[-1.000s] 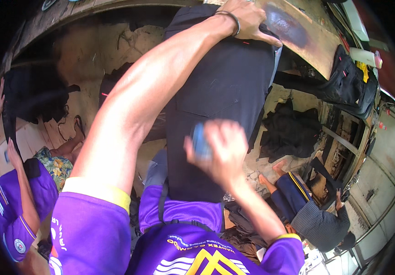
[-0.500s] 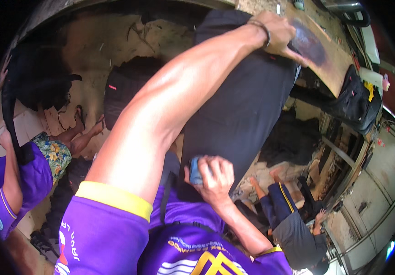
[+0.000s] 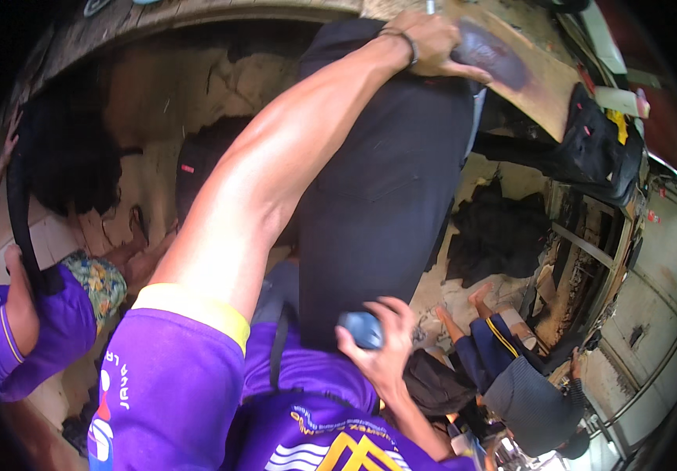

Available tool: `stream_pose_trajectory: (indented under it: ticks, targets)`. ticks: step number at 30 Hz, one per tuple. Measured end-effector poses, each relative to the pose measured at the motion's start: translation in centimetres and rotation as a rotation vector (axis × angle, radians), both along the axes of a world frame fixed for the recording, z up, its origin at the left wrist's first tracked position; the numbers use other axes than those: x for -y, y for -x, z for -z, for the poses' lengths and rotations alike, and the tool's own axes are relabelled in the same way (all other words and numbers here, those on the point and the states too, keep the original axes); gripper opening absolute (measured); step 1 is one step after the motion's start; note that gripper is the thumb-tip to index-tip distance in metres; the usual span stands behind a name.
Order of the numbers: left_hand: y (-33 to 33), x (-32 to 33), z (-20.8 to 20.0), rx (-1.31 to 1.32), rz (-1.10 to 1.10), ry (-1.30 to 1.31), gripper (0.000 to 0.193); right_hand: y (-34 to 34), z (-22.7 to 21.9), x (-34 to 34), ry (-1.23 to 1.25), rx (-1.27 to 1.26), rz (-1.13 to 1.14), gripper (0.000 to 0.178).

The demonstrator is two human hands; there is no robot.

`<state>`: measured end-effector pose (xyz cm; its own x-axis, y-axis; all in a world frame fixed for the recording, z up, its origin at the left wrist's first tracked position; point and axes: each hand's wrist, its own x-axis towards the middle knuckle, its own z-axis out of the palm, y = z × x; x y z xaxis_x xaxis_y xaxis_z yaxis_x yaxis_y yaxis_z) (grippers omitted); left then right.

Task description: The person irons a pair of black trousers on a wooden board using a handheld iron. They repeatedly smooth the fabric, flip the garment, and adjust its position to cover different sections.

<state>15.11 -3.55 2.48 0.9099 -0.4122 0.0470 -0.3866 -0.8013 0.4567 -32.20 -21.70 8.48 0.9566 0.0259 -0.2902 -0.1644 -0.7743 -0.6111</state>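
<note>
Black trousers (image 3: 377, 204) are stretched lengthwise in front of me, with a pocket seam showing on them. My left hand (image 3: 425, 43) is at their far end, fingers curled onto the dark cloth and thumb stretched to the right; its fingertips are hidden. Close to my body, my right hand (image 3: 388, 337) grips a small blue-grey block (image 3: 362, 330) between thumb and fingers. The block is beside the near end of the trousers; I cannot tell whether it touches them. A wooden board (image 3: 538, 86) with a dark stain lies just right of my left hand.
Dark cloth (image 3: 495, 235) is heaped on the floor at right. More black garments (image 3: 597, 145) hang beyond the board. One person in purple (image 3: 63, 322) works at left, another in grey (image 3: 531, 400) sits at lower right. A wooden ledge (image 3: 197, 23) runs along the far side.
My right hand has moved nearer my body and slightly right with the block, its fingers lifting and turning. My left hand stays at the trousers' far end. The whole view has shifted a little.
</note>
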Motion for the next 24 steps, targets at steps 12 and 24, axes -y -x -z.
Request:
stream_pose_trajectory:
  ticks: [12, 24]
  targets:
    - [16.1, -2.5, 1.4, 0.692, -0.610, -0.088, 0.086, 16.0, 3.3, 6.0, -0.277, -0.402, 0.528, 0.055]
    - [56.5, -3.6, 4.2, -0.460, -0.862, 0.455, 0.056, 19.2, 0.8, 9.7, -0.020, -0.089, 0.113, 0.106]
